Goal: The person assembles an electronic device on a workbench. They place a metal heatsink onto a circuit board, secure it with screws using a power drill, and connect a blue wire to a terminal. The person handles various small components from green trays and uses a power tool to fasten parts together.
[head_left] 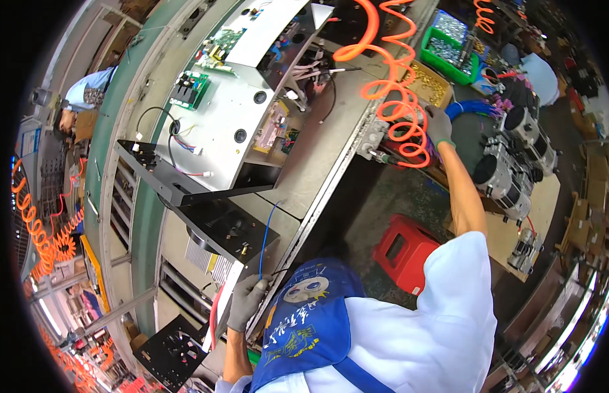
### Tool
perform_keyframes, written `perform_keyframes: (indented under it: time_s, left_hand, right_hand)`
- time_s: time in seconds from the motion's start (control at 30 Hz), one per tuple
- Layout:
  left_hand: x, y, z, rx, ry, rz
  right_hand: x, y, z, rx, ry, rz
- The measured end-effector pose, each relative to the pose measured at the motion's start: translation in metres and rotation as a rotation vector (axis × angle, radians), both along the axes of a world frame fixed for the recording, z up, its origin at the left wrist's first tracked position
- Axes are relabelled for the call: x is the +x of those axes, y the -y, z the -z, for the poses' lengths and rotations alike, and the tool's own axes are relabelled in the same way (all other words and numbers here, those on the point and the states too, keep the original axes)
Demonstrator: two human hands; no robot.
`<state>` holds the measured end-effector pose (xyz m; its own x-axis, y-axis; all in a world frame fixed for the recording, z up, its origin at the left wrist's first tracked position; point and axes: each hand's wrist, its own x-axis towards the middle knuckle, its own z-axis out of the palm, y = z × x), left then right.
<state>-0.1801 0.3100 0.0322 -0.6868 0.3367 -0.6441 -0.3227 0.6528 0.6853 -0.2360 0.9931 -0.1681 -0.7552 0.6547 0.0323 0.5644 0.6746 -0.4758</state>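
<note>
My left hand (pixel 247 302), in a grey glove, is closed at the table's near edge. Its fingertips pinch the lower end of a thin blue wire (pixel 268 230), which rises across a black metal panel (pixel 229 226). A silver finned block (pixel 211 262) stands beside that hand. My right arm stretches far out to the right, and its gloved hand (pixel 439 126) is at a cardboard box of small brass parts (pixel 430 85). An orange coiled air hose (pixel 409 131) hangs in front of its fingers, so their grip is hidden.
An opened metal housing (pixel 219 134) with circuit boards and loose cables fills the bench. Beyond the box sits a green bin (pixel 451 56) of metal fasteners. A red plastic stool (pixel 406 254) and silver motor-like units (pixel 507 170) are at right. Another person (pixel 85 95) is at far left.
</note>
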Motion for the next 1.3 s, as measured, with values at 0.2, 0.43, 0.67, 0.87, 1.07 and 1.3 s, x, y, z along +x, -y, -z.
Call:
perform_keyframes:
  time_s: [0.2,0.43,0.67,0.87,1.07,1.3]
  left_hand:
    - [-0.002,0.005,-0.007,-0.040,-0.059,-0.062]
    - [0.000,0.012,-0.020,-0.075,-0.039,-0.031]
    - [0.004,0.023,-0.036,-0.102,-0.167,-0.003]
    - [0.005,0.023,-0.009,-0.077,-0.195,0.102]
    - [0.034,0.009,0.006,-0.057,0.063,-0.125]
    - [0.011,0.011,0.006,-0.089,0.021,0.051]
  right_hand:
    - [-0.089,-0.031,0.029,0.030,0.356,-0.417]
    - [-0.101,-0.085,0.060,0.189,0.498,-0.490]
    - [-0.109,-0.076,0.062,0.226,0.493,-0.477]
    - [-0.094,-0.032,0.064,0.235,0.436,-0.394]
    - [-0.090,-0.023,0.076,0.210,0.391,-0.105]
    - [-0.067,-0.059,0.143,0.287,0.170,0.019]
